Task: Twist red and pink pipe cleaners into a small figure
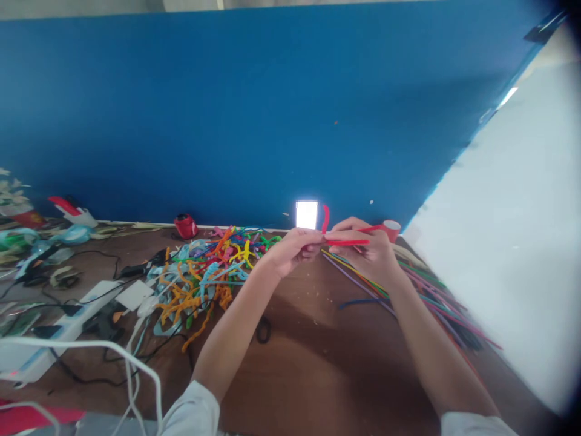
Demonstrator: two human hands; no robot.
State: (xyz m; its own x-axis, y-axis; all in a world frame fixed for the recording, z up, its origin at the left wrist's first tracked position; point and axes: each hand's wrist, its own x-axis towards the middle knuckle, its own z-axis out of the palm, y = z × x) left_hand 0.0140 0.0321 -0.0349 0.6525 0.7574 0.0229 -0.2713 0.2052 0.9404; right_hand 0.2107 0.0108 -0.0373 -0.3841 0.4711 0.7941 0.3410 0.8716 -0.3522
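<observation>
Both my hands meet above the far part of a brown wooden table (318, 363). My left hand (295, 249) is closed in a pinch on one end of a red pipe cleaner (347, 241), whose tip curls upward. My right hand (367, 248) is closed around the same red pipe cleaner, which runs through its fingers. Left of my hands lies a heap of twisted pipe cleaner pieces (213, 269) in many colours. Straight pipe cleaners (422, 297) lie under and to the right of my right forearm.
A blue partition (254, 115) stands behind the table, with a bright phone screen (307, 214) leaning on it. A red tape roll (391, 229) and a small red object (186, 226) sit at the back. Power strips, cables (68, 321) and clutter fill the left. A white wall (521, 242) is at right.
</observation>
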